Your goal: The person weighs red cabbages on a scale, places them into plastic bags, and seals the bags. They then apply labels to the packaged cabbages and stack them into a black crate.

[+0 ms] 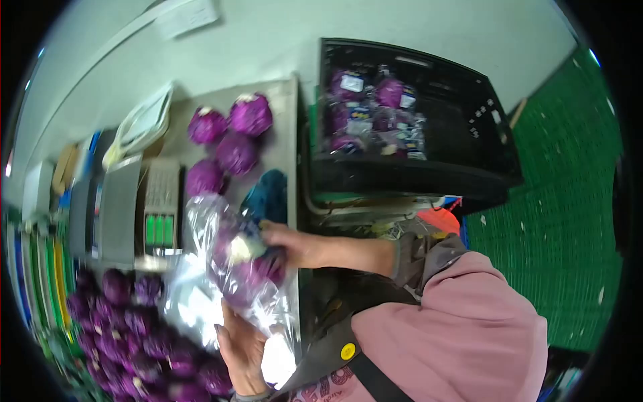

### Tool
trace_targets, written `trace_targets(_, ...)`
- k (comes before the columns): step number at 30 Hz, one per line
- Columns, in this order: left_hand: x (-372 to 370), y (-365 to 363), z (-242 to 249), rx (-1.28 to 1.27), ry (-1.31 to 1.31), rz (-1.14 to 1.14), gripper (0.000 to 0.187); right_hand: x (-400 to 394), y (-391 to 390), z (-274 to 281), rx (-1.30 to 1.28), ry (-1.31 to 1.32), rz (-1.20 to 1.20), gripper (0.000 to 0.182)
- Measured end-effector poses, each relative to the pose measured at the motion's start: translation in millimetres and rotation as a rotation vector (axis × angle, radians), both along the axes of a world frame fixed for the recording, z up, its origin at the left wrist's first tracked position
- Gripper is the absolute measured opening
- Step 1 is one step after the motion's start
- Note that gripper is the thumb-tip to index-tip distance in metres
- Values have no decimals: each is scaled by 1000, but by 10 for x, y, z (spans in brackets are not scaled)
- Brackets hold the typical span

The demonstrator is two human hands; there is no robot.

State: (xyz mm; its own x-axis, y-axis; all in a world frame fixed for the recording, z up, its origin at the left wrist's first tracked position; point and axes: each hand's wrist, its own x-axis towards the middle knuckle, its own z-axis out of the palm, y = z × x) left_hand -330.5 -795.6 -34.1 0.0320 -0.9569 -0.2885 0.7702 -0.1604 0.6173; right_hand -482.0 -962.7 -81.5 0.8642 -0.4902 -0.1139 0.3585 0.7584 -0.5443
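The right hand [289,245] has its fingers clamped on a purple cabbage [253,271] inside a clear plastic bag [206,213]; the left hand [242,345] is just beside it, thumb and fingers apart. On the desk [284,107], near the right fingers, are a teal bundle [272,193] and four loose cabbages [238,153], while a cabbage heap [130,338] lies near the left fingers.
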Motion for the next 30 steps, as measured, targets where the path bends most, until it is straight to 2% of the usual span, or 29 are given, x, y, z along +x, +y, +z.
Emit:
trace_targets(2,-267,-322,127,-161,85,-174,75,-500,-332,-100,293,-122,-93,67)
trace_targets(3,-379,-436,202,-23,-41,-175,76,-782,-523,-150,412,-233,-118,59)
trace_targets(4,-395,-477,147,13,-236,-173,72,-1087,-673,-28,298,-242,-217,56)
trace_targets(5,-398,-493,26,43,-433,-164,69,-1470,-856,150,101,-192,-343,54)
trace_targets(7,-295,-476,-271,337,-581,-82,55,-2208,-1164,396,-136,-67,-573,51)
trace_targets(9,-111,-317,-613,422,-653,-58,48,-2521,-1297,696,-1,220,-969,57)
trace_targets(10,-10,-198,-797,477,-742,-40,47,-2949,-1526,498,-11,327,-998,61)
trace_targets(11,99,-49,-990,518,-941,-26,48,-3151,-1580,498,-34,491,-1094,64)
trace_targets(12,210,107,-1196,439,-1277,-53,49,-3725,-1859,66,12,458,-1074,68)
trace_targets(13,287,268,-1374,383,-1608,-74,50,-3582,-1832,262,-11,599,-1222,66)
trace_targets(14,302,381,-1462,420,-1717,-48,53,-3839,-2014,60,-31,657,-1255,63)
trace_targets(15,174,351,-1292,472,-1648,2,55,-3858,-2132,24,40,668,-1263,55)
trace_targets(16,175,402,-1334,510,-1668,7,60,-3922,-2295,-100,-3,634,-1232,48)
trace_targets(17,153,484,-1442,457,-1723,47,64,-4118,-2430,-310,-3,775,-1209,50)
trace_targets(18,179,548,-1560,413,-1832,-53,67,-4433,-2658,-660,41,803,-1091,51)
trace_targets(19,62,399,-1395,644,-1778,-106,73,-4814,-2941,-1068,-73,823,-790,56)
trace_targets(20,8,301,-1339,726,-1752,-49,80,-4867,-3072,-1113,-78,931,-780,53)
trace_targets(21,4,289,-1380,756,-1828,-107,86,-4931,-3158,-1180,-167,1076,-738,51)
trace_targets(22,52,267,-1397,793,-1880,-176,87,-5146,-3209,-1252,-497,1346,-574,48)
trace_targets(23,153,308,-1613,821,-1910,-250,89,-5338,-3218,-1278,-1231,1830,-189,46)
trace_targets(24,219,289,-1547,791,-1884,-217,89,-5464,-3141,-1261,-1685,2094,90,44)
trace_targets(25,341,333,-1645,710,-1938,-192,88,-5418,-3104,-1201,-1854,1980,100,47)
trace_targets(26,484,360,-1722,673,-1990,-196,85,-4745,-2802,-741,-1129,1678,-133,39)
trace_targets(27,606,301,-1546,714,-1999,-314,85,-4050,-2490,-265,-468,1360,-494,32)
trace_targets(28,763,341,-1641,616,-1982,-224,85,-4016,-2480,-269,-408,1381,-614,32)
trace_targets(30,1023,268,-1610,651,-2099,-245,84,-3908,-2575,-271,-642,1546,-623,31)
